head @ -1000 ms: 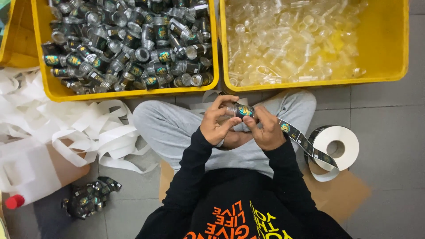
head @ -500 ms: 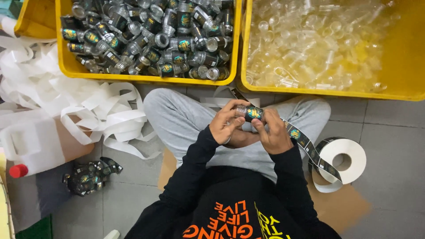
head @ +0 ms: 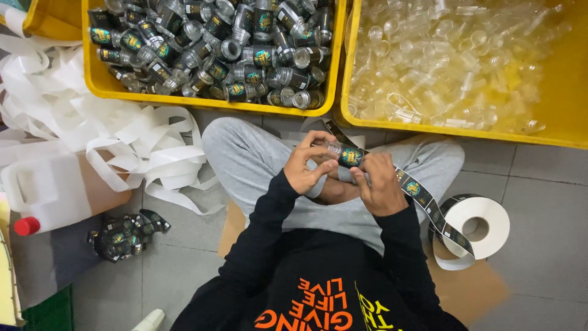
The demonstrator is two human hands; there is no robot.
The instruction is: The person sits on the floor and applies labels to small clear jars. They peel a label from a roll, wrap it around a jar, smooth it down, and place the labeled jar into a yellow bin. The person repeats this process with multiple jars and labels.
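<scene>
Both hands meet over my lap, where I sit cross-legged in grey trousers. My left hand [head: 308, 164] and my right hand [head: 378, 185] together hold a small clear bottle [head: 344, 154] with a dark label with a yellow emblem around it. My left fingers pinch the bottle's neck end. My right hand grips the other end and also touches the strip of dark labels [head: 424, 200]. That strip runs from the bottle down to a white roll [head: 478, 228] lying on the floor at my right.
A yellow bin [head: 214, 105] holding several labelled bottles stands ahead on the left; another yellow bin [head: 453, 131] with clear unlabelled bottles stands on the right. White backing tape [head: 92, 125] is heaped at left, beside a white jug [head: 52, 191] and crumpled dark labels [head: 122, 236].
The view has shifted, so the bins and floor things sit further right and lower in the frame. Both hands stay on the bottle; the label now looks wrapped further around it.
</scene>
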